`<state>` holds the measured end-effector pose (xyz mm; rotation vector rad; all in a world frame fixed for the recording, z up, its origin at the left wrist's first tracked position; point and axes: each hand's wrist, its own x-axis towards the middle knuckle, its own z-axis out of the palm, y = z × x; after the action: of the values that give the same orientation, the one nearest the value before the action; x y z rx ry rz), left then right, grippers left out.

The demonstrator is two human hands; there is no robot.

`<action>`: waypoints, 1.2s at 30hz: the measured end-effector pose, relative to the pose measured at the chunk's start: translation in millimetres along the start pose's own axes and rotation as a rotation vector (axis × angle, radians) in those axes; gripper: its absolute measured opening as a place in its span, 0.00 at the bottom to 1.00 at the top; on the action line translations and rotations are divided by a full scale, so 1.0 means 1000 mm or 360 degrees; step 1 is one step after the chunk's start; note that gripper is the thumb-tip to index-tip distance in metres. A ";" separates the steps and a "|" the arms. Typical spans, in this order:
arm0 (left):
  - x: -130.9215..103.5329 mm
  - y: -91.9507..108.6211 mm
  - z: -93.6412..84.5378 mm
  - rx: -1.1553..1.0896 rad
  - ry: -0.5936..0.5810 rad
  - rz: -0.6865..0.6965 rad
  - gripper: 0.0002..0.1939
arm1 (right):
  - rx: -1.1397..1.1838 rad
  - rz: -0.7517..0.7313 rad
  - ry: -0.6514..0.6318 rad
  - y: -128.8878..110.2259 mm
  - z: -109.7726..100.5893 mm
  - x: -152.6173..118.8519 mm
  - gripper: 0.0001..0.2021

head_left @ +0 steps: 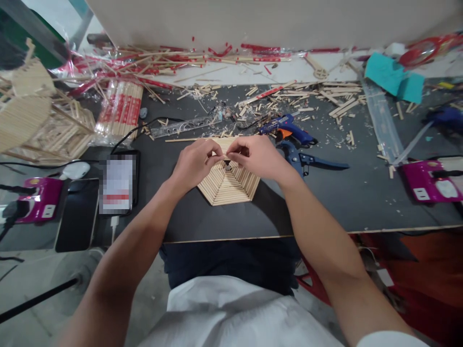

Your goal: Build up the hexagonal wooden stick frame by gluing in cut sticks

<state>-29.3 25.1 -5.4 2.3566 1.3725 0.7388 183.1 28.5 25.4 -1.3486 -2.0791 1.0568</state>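
A hexagonal panel (231, 185) built from rings of thin wooden sticks lies on the dark tabletop in front of me. Near its middle is a small dark opening (227, 165). My left hand (198, 161) comes in from the left over the panel, thumb and fingertips pinched together just above the opening. From the other side my right hand (255, 156) pinches in the same way, its fingertips almost meeting the left ones. Whatever is between the fingertips is too small to make out. Behind the left hand lies a long thin stick (177, 140).
A blue glue gun (289, 129) and a blue-handled cutter (318, 161) lie right of the panel. Behind are a clear ruler (181, 127), stick offcuts (282, 99) and packed chopsticks (121, 108). Two phones (77, 214) and a magenta power strip (41, 200) are at left.
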 end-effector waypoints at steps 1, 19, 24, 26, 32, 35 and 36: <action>0.000 0.000 0.001 0.0005 -0.0009 -0.0002 0.03 | 0.0009 0.0021 -0.0006 0.001 0.000 0.000 0.05; 0.002 0.001 -0.006 0.0129 -0.0201 -0.0010 0.08 | -0.0291 0.0058 0.0074 0.001 0.009 0.000 0.05; 0.001 0.001 -0.005 0.0112 -0.0194 0.0035 0.09 | -0.0313 0.0086 0.0096 0.001 0.010 0.002 0.04; 0.001 0.001 -0.005 0.0105 -0.0199 0.0044 0.09 | -0.0294 0.0107 0.0091 0.002 0.010 0.003 0.04; 0.001 0.005 -0.008 0.0113 -0.0201 0.0038 0.08 | -0.0297 0.0153 0.0099 0.004 0.010 0.004 0.04; 0.001 0.006 -0.009 0.0118 -0.0207 0.0051 0.09 | -0.0291 0.0187 0.0102 0.003 0.011 0.004 0.03; 0.001 0.006 -0.009 0.0124 -0.0209 0.0054 0.09 | -0.0289 0.0202 0.0096 0.002 0.011 0.005 0.03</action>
<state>-29.8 23.1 5.4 2.4458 1.3317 0.5374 174.6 29.3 17.2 -1.5992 -2.1101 0.8818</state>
